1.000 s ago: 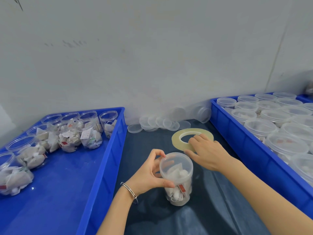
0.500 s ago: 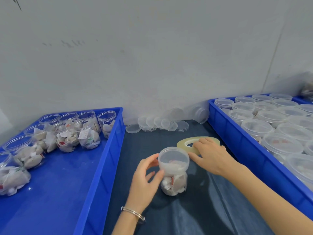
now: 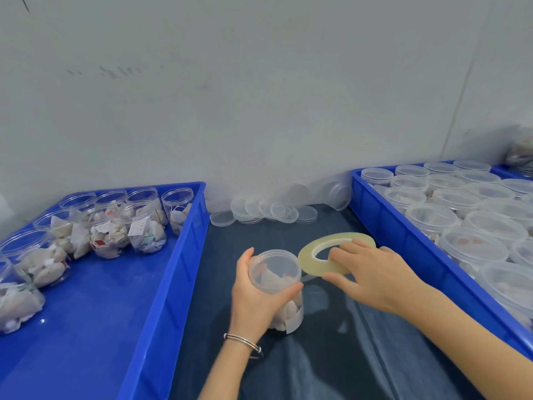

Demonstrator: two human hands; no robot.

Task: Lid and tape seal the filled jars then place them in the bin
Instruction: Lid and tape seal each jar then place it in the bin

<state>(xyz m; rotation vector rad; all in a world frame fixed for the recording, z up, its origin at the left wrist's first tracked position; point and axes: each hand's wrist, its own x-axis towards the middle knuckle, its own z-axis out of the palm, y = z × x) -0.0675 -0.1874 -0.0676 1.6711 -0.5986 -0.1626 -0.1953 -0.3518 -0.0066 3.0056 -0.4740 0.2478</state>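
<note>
A clear lidded jar [image 3: 274, 272] filled with white packets stands on the dark cloth in the middle. My left hand [image 3: 256, 301] grips it around the side, thumb just under the lid. My right hand [image 3: 372, 275] holds a flat yellowish tape roll [image 3: 310, 256], fingers through its hole, lifted and tilted beside the jar's lid. A thin strip of tape runs from the roll toward the jar. The blue bin [image 3: 403, 226] on the right holds several lidded jars.
A blue tray [image 3: 173, 272] on the left holds several filled jars [image 3: 144, 226] without lids. Loose clear lids [image 3: 271, 210] lie along the wall at the back. The wall stands close behind everything. Dark cloth [image 3: 331, 356] covers the table between tray and bin.
My right hand has lifted the tape roll off the cloth and brought it to the jar's lid. My left hand has shifted to grip the jar's side.
</note>
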